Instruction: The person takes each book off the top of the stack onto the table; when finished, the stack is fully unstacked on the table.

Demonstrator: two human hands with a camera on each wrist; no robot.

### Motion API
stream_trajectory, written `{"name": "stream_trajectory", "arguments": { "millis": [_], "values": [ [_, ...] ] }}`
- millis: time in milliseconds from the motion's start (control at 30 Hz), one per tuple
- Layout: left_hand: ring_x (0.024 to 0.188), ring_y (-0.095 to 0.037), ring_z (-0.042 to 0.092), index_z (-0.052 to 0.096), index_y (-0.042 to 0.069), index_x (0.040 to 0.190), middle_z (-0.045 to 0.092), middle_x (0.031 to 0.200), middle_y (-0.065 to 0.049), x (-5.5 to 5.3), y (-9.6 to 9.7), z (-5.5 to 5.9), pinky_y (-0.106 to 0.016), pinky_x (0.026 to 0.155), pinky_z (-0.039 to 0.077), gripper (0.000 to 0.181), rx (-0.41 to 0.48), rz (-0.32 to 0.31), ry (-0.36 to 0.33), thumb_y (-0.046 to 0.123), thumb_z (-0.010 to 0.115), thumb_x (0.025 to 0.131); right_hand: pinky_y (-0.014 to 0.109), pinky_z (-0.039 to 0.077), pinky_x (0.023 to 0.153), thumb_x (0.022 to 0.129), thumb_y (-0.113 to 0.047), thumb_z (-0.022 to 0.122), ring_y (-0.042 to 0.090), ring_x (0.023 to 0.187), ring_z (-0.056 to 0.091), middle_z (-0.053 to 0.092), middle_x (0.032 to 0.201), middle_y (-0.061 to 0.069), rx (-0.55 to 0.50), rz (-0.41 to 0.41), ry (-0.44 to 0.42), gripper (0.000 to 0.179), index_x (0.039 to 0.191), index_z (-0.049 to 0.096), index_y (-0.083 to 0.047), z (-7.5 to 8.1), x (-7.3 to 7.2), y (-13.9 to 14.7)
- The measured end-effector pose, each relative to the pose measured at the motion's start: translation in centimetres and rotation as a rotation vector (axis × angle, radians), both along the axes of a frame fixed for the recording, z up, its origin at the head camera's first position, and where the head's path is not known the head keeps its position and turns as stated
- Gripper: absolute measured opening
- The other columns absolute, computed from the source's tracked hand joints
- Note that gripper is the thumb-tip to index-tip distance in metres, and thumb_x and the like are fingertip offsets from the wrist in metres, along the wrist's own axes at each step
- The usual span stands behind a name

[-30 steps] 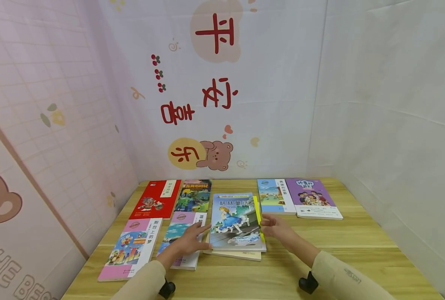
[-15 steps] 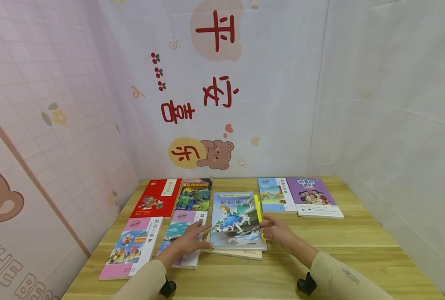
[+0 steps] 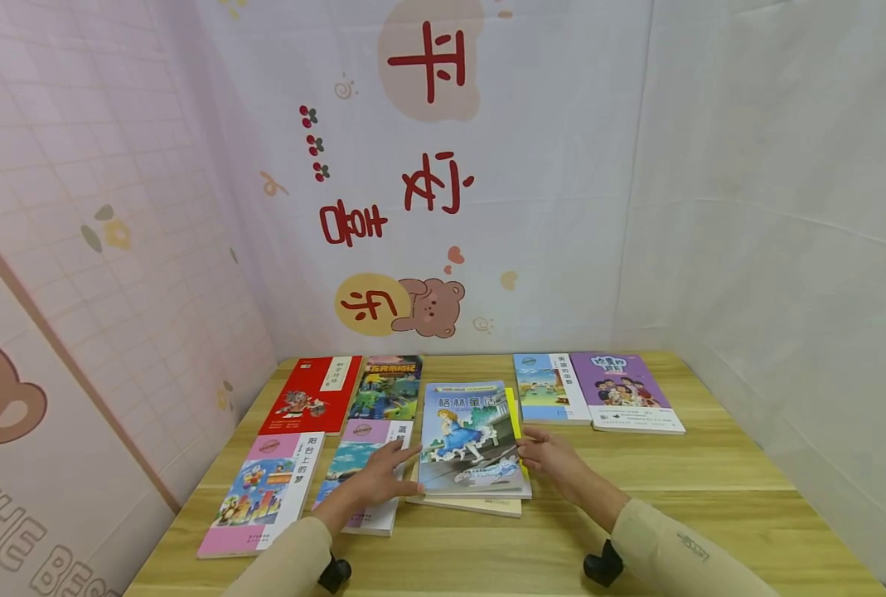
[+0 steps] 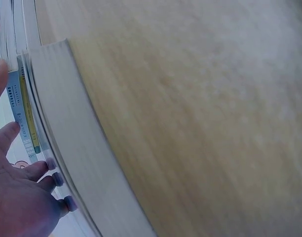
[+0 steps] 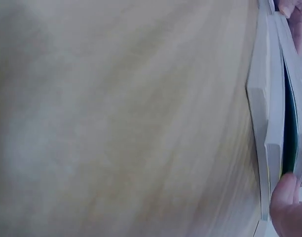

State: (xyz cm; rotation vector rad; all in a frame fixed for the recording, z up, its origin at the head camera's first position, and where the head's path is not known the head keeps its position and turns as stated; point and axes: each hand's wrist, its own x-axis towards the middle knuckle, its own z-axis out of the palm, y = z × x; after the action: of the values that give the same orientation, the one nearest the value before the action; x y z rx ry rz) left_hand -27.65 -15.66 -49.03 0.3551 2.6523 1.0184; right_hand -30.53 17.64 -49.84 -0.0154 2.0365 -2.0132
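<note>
A blue-covered storybook (image 3: 467, 439), with a girl in a blue dress, tops a small pile in the middle of the table. Beneath it show a yellow-edged book (image 3: 515, 413) and a cream one (image 3: 480, 504). My left hand (image 3: 374, 481) lies spread at the pile's left side, its thumb by the near corner; in the left wrist view its fingertips touch book edges. At the right edge, my right hand (image 3: 559, 467) pinches the storybook. The right wrist view shows its thumb (image 5: 285, 195) in a narrow gap under the top book; its other fingers are mostly hidden.
To the left lie a red book (image 3: 310, 396), a dinosaur-cover book (image 3: 387, 388), and two pink-and-white books (image 3: 263, 493), one partly under my left hand. A blue-and-white book (image 3: 550, 388) and a purple book (image 3: 625, 394) lie back right. Cloth walls (image 3: 547, 207) border the wooden table (image 3: 681, 489).
My right hand has closed in slightly against the pile's right edge, its wrist shifting a little to the left. The left hand and the books hold almost the same places.
</note>
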Motion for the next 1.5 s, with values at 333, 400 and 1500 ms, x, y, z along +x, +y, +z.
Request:
{"name": "stream_trajectory", "arguments": {
  "millis": [333,400,1500],
  "values": [
    [0.144,-0.05,0.016,0.043,0.016,0.152,0.021,0.159,-0.024,-0.1,-0.5,-0.5,-0.073,0.107,0.019,0.074,0.023,-0.033,0.023,0.037,0.075,0.088,0.051,0.039,0.108,0.099,-0.005,0.054,0.04,0.13,0.046,0.039,0.145,0.035,-0.039,0.02,0.014,0.062,0.149,0.022,0.016,0.4,-0.9,-0.8],
    [0.144,-0.05,0.015,0.043,0.016,0.152,0.021,0.159,-0.024,-0.2,-0.6,-0.7,-0.073,0.107,0.019,0.074,0.027,-0.042,0.027,0.037,0.075,0.088,0.05,0.041,0.106,0.099,-0.006,0.054,0.037,0.125,0.051,0.045,0.141,0.033,-0.024,0.047,0.017,0.06,0.147,0.026,0.016,0.6,-0.9,-0.8],
    [0.143,-0.048,0.022,0.047,0.017,0.149,0.027,0.157,-0.023,0.0,0.5,-0.5,-0.071,0.11,0.015,0.076,-0.127,-0.018,0.101,0.045,0.076,0.085,0.035,0.055,0.072,0.103,-0.01,0.048,0.018,0.084,0.066,0.066,0.108,0.01,0.03,0.12,0.038,0.069,0.155,0.007,0.007,2.8,2.0,4.7]
  ]
}}
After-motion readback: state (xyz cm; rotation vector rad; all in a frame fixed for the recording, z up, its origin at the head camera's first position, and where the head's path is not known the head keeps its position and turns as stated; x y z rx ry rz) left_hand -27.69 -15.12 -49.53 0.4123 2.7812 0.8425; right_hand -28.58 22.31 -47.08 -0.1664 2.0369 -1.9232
